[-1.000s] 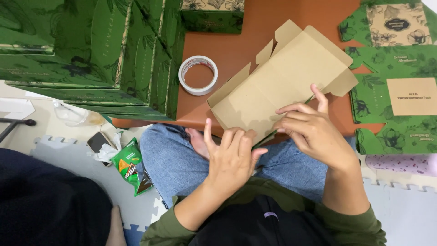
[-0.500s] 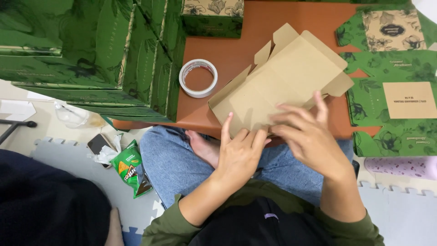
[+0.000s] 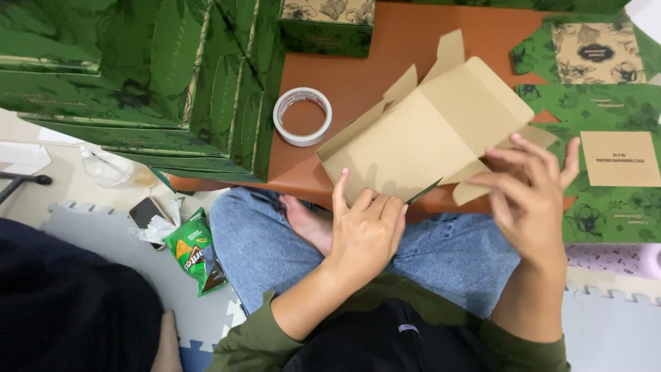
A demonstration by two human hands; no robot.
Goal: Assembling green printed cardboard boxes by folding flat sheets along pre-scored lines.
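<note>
A stack of dark green floral boxes (image 3: 131, 83) is piled at the left edge of a low brown table (image 3: 385, 55). Flat green box blanks with tan label panels (image 3: 606, 131) are spread along its right edge. A half-folded tan cardboard box (image 3: 427, 131) is tilted over the near edge. Its lower edge is pinched by the left hand (image 3: 365, 231), fingers curled. A side flap is touched by the right hand (image 3: 530, 200), fingers spread loosely open. A white tape roll (image 3: 302, 116) is seen just beside the stack.
</note>
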